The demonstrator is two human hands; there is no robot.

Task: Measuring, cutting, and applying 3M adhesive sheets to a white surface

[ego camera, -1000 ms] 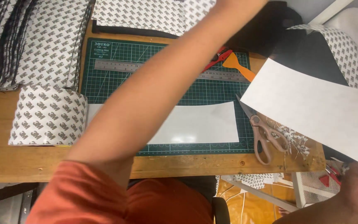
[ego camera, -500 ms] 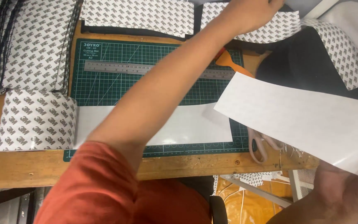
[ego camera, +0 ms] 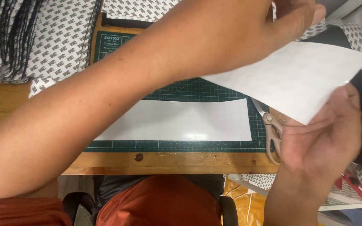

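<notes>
Wooden worktable (ego camera: 168, 162), green cutting mat (ego camera: 189, 90) on it, patterned sheets (ego camera: 63, 37) stacked behind

The white sheet (ego camera: 298, 79) looks like thin paper, smooth with a slight sheen. The second white sheet (ego camera: 181, 121) lying flat is glossier, you can see light bouncing off it. The green cutting mat (ego camera: 197, 90) under it is matt, rubbery-looking plastic. The bench (ego camera: 164, 161) is bare wood, visible grain, a bit worn. The scissors (ego camera: 271, 129) have dull metal blades. The patterned sheets (ego camera: 68, 37) stacked around look like printed paper, matt.
</notes>
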